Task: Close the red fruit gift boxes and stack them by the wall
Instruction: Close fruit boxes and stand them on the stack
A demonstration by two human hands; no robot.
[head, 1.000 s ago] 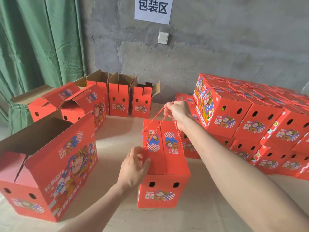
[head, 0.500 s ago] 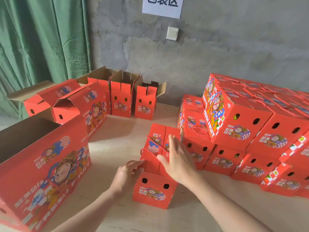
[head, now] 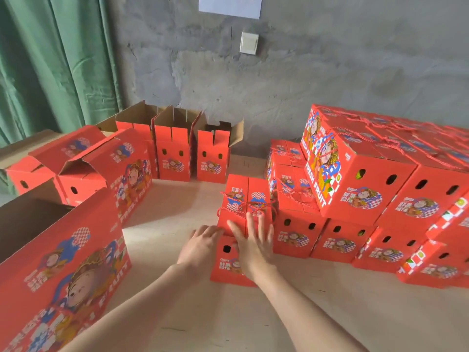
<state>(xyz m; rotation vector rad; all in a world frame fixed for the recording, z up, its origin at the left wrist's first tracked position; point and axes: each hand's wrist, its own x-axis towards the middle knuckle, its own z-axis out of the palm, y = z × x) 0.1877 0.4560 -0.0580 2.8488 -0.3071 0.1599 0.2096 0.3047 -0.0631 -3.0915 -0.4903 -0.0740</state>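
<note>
Let go of the rope handle (head: 244,206), now pressing the closed box (head: 236,190) just left of the stack (head: 355,179). Right hand (head: 253,246) flat on top, left hand (head: 201,242) at near-left corner, gripping nothing. Could knock the stack if shoved crooked.

1. We take this for a packing room or small storeroom, not a home: the wall (head: 330,72) is bare, rough grey cement.
2. Many identical closed gift boxes (head: 368,179), red with rope handles, are stacked in two layers on the right.
3. Open boxes (head: 172,148) of the same print stand in a row by the wall, flaps up.
4. All of them sit on one broad, pale wooden work surface (head: 330,313).
5. A white paper sheet (head: 229,6), its writing cut off, is stuck above a light switch (head: 249,43); a green curtain (head: 50,59) hangs at the left.
</note>
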